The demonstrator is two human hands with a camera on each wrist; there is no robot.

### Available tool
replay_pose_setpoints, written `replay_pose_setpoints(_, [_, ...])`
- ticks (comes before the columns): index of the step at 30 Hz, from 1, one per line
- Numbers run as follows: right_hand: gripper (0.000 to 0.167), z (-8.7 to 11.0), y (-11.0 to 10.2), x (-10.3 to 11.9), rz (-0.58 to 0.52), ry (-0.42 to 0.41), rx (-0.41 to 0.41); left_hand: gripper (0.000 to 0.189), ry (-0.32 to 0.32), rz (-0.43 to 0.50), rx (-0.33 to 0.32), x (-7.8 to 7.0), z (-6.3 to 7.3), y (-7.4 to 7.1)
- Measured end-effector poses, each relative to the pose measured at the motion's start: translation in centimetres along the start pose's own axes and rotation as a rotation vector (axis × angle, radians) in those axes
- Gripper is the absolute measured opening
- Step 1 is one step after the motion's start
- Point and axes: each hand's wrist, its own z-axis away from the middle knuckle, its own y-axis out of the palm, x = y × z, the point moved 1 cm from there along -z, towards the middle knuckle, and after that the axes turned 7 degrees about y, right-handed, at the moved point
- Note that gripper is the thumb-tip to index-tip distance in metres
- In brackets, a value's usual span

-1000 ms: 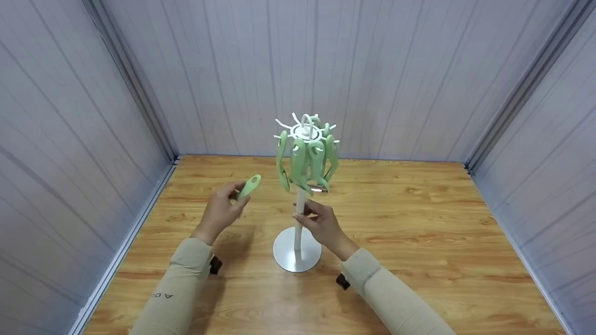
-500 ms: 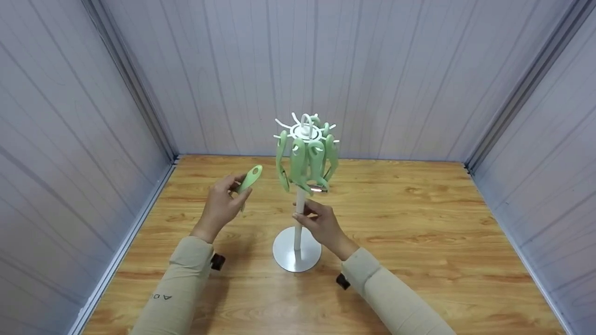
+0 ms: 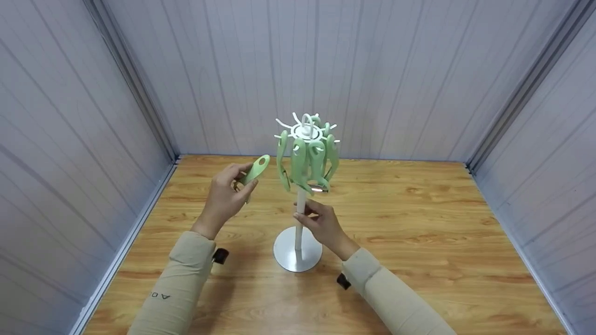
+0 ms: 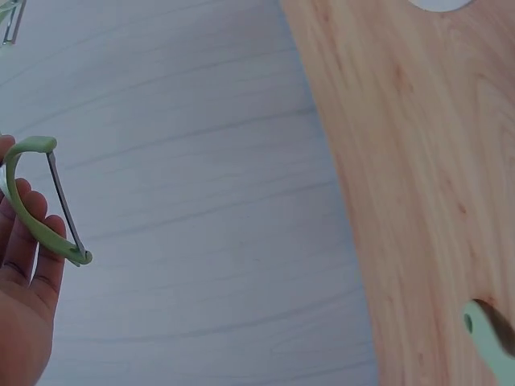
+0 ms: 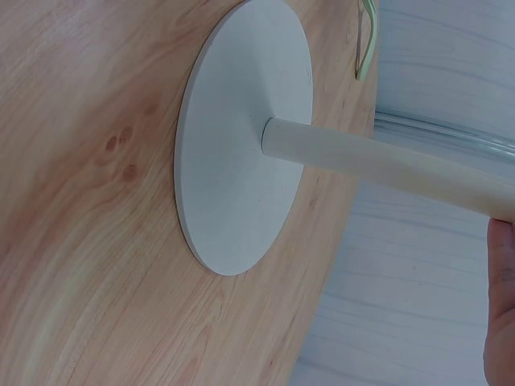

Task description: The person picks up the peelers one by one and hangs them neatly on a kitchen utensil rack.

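Note:
My left hand [image 3: 224,197] pinches a green peeler [image 3: 257,168], its holed handle end pointing up and to the right, left of the stand. In the left wrist view the peeler's curved head [image 4: 28,211] and thin metal blade show beside the fingers. A white stand [image 3: 300,228] with a round base and a ring of hooks stands upright on the table. Around its pole, below the hooks, my right hand [image 3: 323,227] closes thumb and fingers. Several green utensils [image 3: 299,160] hang from the hooks by their handle holes; one shows a metal blade. Some front-left and back hooks are bare.
The wooden table [image 3: 419,232] is bordered by pale panel walls [image 3: 372,70] at the back and sides. In the left wrist view, another green handle [image 4: 491,342] appears at the lower right, over the wood.
My left hand has risen and moved slightly right with the peeler, bringing it nearer the hanging utensils. The right hand and the stand have stayed in place.

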Motion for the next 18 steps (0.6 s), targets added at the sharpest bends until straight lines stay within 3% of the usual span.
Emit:
replay_pose_setpoints(12, [0.023, -0.1, 0.0, 0.1, -0.008, -0.027, -0.002, 0.036, 0.061, 0.042, -0.021, -2.4, -1.6, -0.8])
replay_pose_setpoints(18, [0.023, 0.0, 0.0, 0.1, -0.002, -0.004, 0.007, 0.036, 0.123, 0.061, -0.051, -3.4, -2.5, -1.3])
